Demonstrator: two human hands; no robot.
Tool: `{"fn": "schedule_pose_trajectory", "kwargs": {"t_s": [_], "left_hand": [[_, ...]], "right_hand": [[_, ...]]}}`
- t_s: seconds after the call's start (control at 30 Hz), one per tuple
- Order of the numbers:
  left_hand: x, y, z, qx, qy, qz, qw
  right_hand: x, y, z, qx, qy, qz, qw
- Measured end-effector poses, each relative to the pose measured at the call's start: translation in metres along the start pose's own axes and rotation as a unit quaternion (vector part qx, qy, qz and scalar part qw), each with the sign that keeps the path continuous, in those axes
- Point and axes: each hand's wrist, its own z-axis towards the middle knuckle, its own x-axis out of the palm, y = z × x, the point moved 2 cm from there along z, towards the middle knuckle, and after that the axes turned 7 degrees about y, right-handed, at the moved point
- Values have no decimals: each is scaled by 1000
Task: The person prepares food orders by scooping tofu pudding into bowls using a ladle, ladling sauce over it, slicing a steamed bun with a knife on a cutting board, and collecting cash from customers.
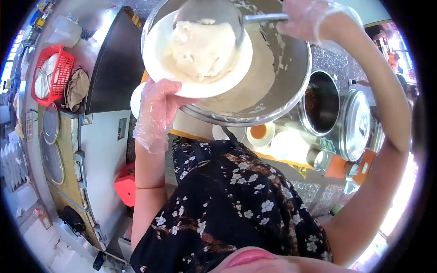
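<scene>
left hand (157,107) holds white bowl (157,57); sticker (327,145) too small to read

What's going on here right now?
Someone's left hand, in a clear plastic glove, holds a round white bowl with a soft-looking, creamy-white mound in it, over a wide silver metal pot that holds more creamy-white stuff. The right hand, gloved too, grips a silver-coloured ladle, its rounded head over the bowl. Whether it touches the mound is hard to tell.
</scene>
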Motion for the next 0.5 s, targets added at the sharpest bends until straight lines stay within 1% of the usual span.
{"fn": "schedule_pose_trajectory", "kwargs": {"t_s": [0.03,0.07,0.1,0.13,0.17,0.2,0.27,0.3,0.33,0.37,0.4,0.43,0.47,0.5], "left_hand": [[3,1,-2,-8,3,-27,1000],[1,1,-3,-14,-2,-32,999],[-1,0,-6,3,-3,-27,1000],[-2,0,-9,15,-6,-24,1000],[4,-5,-11,6,-38,-2,999],[-17,-2,-12,10,-5,5,1000],[-48,-2,-15,40,-24,2,999],[-51,-4,-16,60,-75,-4,995],[-38,-5,-14,71,-120,-4,990],[-36,-8,-15,67,-123,-6,990],[-34,-11,-19,77,-128,-3,989],[-33,-13,-21,87,-134,-1,987],[-36,-14,-22,75,-156,1,985],[-36,-13,-22,71,-159,0,985]], "right_hand": [[-1,-1,2,1,-28,6,1000],[-2,-12,13,115,-9,13,993],[-3,-21,21,227,13,18,974],[0,-24,32,321,16,77,944],[20,-30,29,266,-81,39,960],[41,-36,26,211,-174,-11,962],[73,-32,39,239,-149,3,959],[110,-38,58,178,-45,17,983],[140,-35,69,116,56,31,991],[151,-16,68,54,63,-22,996],[169,-6,73,11,125,-32,992],[181,-1,79,10,130,-32,991],[192,5,86,-5,118,-23,993],[201,9,92,-20,104,-14,994]]}}
